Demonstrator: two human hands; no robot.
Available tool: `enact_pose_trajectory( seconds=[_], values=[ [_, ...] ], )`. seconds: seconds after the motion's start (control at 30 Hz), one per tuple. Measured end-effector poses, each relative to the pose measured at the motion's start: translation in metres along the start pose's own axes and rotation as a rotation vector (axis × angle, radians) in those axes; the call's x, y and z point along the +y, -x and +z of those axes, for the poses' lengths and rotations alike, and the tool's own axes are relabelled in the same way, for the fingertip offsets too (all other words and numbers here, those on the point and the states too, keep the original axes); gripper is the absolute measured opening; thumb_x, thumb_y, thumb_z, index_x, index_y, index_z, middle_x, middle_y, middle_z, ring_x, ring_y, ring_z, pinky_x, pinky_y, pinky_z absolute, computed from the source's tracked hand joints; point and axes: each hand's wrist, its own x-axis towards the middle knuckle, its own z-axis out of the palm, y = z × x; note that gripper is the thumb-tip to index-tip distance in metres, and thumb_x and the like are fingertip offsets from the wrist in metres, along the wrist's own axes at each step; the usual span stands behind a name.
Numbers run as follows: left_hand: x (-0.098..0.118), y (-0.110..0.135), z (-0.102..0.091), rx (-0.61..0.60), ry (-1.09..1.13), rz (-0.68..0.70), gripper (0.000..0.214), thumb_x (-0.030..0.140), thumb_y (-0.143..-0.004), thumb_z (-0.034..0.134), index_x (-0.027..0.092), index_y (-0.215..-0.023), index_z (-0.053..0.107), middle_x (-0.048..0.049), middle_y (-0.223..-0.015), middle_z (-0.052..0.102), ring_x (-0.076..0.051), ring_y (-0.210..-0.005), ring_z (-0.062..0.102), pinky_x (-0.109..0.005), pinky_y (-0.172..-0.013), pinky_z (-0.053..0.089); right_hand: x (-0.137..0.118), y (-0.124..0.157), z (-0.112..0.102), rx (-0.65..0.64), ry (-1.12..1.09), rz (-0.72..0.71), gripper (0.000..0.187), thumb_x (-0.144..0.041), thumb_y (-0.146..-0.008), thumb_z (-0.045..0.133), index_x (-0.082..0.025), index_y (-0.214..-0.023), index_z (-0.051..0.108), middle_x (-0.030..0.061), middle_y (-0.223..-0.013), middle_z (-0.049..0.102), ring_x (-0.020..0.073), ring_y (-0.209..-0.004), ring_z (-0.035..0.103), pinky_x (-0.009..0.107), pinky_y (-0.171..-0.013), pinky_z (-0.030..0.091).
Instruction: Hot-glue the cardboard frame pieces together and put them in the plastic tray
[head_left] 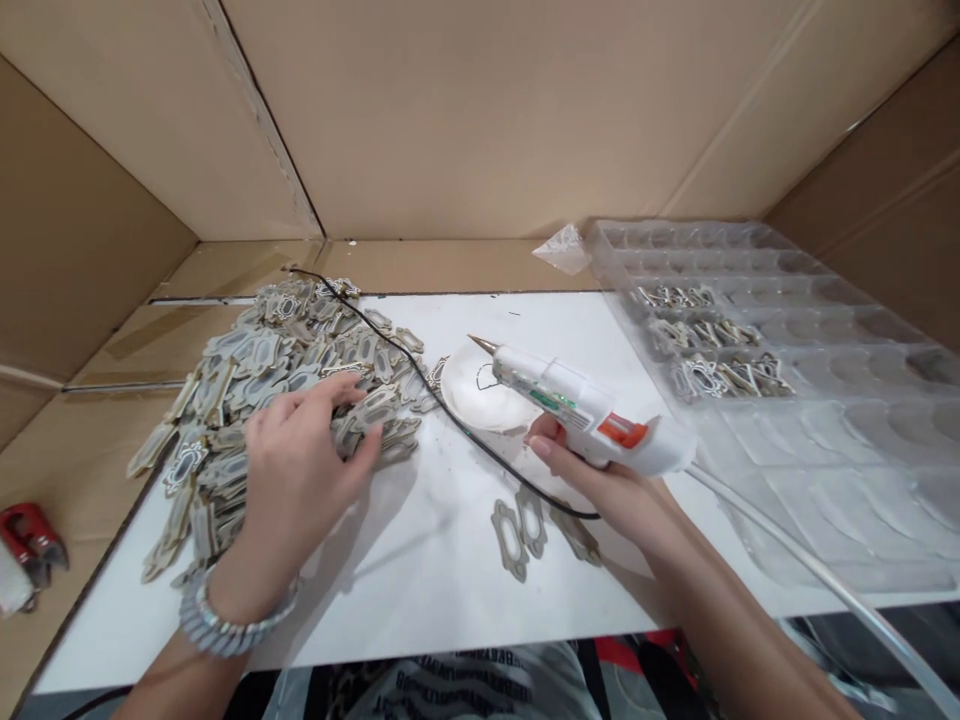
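Note:
My right hand (pixel 600 480) grips a white hot glue gun (pixel 585 405) with an orange trigger, its metal nozzle pointing left over a small white dish (pixel 469 400). My left hand (pixel 300 465) rests fingers-down on a big pile of grey and gold ornate cut-out pieces (pixel 262 370), pinching at pieces near the pile's right edge. Three loose cut-out pieces (pixel 525 525) lie on the white board (pixel 420 590) between my hands.
A clear plastic compartment tray (pixel 787 400) at the right holds several finished pieces in its upper rows. A black cable (pixel 420 380) crosses the pile and board. Red-handled pliers (pixel 30 540) lie at far left. Cardboard walls enclose the workspace.

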Motion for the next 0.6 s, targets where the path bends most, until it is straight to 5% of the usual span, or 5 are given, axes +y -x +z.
enact_pose_trajectory(
  seconds=[0.1, 0.23, 0.37, 0.6],
  values=[
    [0.019, -0.001, -0.007, -0.233, 0.176, 0.176, 0.02, 0.025, -0.085, 0.061, 0.024, -0.104, 0.057, -0.0019, -0.092, 0.07, -0.023, -0.085, 0.062, -0.034, -0.075, 0.041, 0.001, 0.001, -0.001, 0.008, -0.007, 0.024, 0.026, -0.047, -0.079, 0.065, -0.023, -0.074, 0.056, -0.0014, -0.068, 0.057, 0.0143, -0.065, 0.056, 0.024, -0.059, 0.047],
    [0.054, 0.002, 0.001, -0.632, 0.297, 0.374, 0.026, 0.01, -0.079, 0.062, 0.022, -0.102, 0.056, -0.0035, -0.097, 0.069, -0.023, -0.093, 0.06, -0.034, -0.079, 0.043, 0.0, 0.0, -0.003, 0.027, -0.023, -0.014, 0.027, -0.047, -0.079, 0.063, -0.022, -0.073, 0.054, -0.0013, -0.067, 0.055, 0.0144, -0.064, 0.055, 0.025, -0.061, 0.048],
    [0.079, 0.008, 0.018, -0.756, 0.346, 0.411, 0.043, 0.015, -0.075, 0.071, 0.02, -0.113, 0.051, -0.0059, -0.103, 0.068, -0.025, -0.102, 0.059, -0.039, -0.087, 0.042, -0.003, -0.002, -0.005, 0.021, -0.005, -0.033, 0.028, -0.047, -0.08, 0.062, -0.022, -0.071, 0.051, -0.0017, -0.065, 0.051, 0.0147, -0.064, 0.053, 0.026, -0.063, 0.048],
    [0.079, 0.006, 0.022, -0.749, 0.317, 0.465, 0.024, 0.023, -0.079, 0.071, 0.021, -0.093, 0.051, -0.0015, -0.082, 0.065, -0.022, -0.085, 0.061, -0.036, -0.08, 0.04, -0.003, -0.003, -0.006, 0.017, 0.021, -0.068, 0.028, -0.047, -0.082, 0.059, -0.023, -0.07, 0.05, 0.0, -0.068, 0.054, 0.016, -0.068, 0.056, 0.027, -0.067, 0.05]
  ],
)
